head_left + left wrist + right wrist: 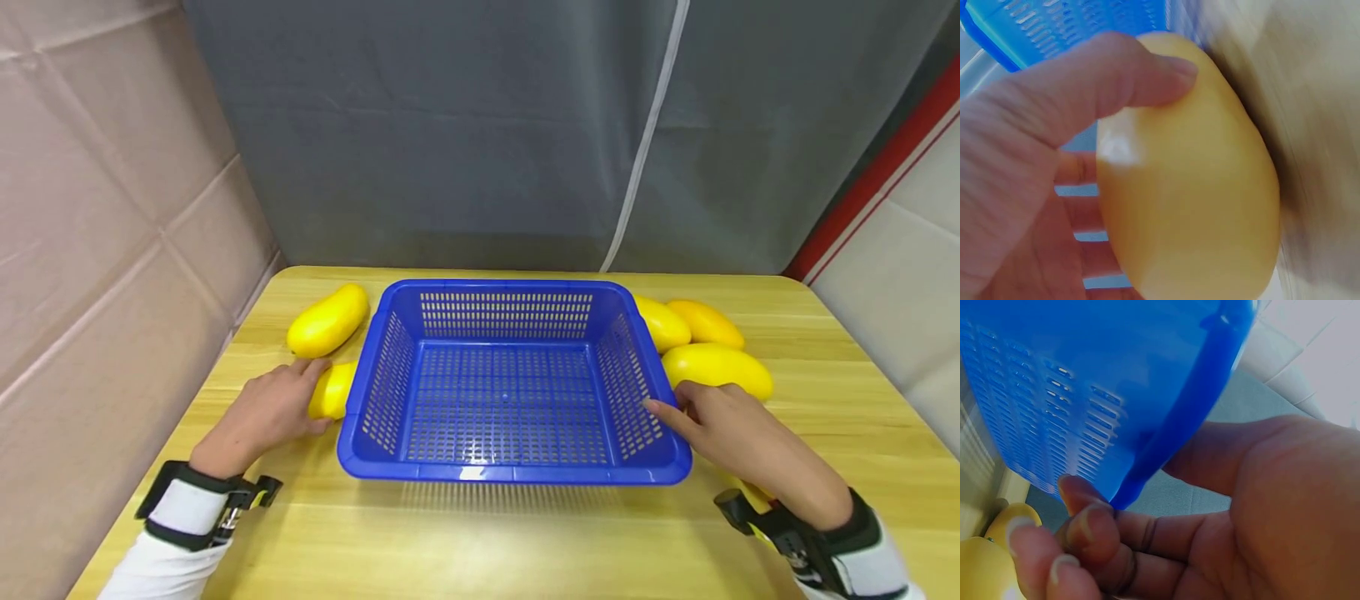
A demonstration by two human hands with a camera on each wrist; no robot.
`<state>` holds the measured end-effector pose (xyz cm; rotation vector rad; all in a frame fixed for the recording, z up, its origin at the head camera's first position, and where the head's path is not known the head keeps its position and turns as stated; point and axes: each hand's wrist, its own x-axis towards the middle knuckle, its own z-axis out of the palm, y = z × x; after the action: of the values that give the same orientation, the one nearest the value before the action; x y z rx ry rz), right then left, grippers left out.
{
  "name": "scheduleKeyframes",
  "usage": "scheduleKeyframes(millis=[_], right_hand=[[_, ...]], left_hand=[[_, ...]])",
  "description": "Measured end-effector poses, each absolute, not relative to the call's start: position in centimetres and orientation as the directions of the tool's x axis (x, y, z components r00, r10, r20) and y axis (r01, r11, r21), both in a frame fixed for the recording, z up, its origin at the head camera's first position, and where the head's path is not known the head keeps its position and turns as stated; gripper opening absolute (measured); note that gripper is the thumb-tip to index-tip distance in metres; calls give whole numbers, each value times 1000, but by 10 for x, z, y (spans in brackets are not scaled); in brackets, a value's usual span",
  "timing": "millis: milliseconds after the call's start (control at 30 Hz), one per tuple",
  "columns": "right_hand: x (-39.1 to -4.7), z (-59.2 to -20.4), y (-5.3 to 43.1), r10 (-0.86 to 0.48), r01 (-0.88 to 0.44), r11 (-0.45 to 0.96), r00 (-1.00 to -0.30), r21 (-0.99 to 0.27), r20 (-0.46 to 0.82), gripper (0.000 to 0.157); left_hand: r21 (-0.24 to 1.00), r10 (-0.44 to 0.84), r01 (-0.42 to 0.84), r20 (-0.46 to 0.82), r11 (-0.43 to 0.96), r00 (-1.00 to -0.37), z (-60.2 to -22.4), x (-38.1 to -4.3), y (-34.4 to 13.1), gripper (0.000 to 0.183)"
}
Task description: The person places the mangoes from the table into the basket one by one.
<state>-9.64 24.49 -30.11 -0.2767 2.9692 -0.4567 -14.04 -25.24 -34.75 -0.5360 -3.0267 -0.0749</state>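
Left hand (273, 412) gripped a yellow fruit (331, 392), thumb opposing fingers | right hand (727, 433) pinched the basket (517, 473) rimside, seemingly for steadiness

The head view looks forward and down from above; both wrist views, much nearer, look from either side; all three share the blue rectangular plastic basket (517, 474).
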Motion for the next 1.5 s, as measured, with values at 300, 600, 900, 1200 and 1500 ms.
scheduleKeyframes(millis=[300,600,900,1200,1500], right_hand=[[-95,-303,245,-210,-175,935,-974,-309,-83,40],[-95,-303,244,-205,-165,937,-973,-308,-103,36],[-95,-302,243,-225,-188,932,-970,-310,-87,36],[-94,-301,242,-221,-183,935,-971,-304,-95,34],[-93,-300,242,-223,-183,935,-970,-303,-101,35]], left_hand=[[93,324,322,-11,942,-946,-344,-142,-253,80],[88,349,351,36,932,-936,-346,-140,-259,79],[35,326,332,111,943,-939,-321,-134,-267,77],[-44,326,325,219,945,-920,-284,-136,-272,80],[-29,353,358,255,933,-900,-257,-143,-257,81]])
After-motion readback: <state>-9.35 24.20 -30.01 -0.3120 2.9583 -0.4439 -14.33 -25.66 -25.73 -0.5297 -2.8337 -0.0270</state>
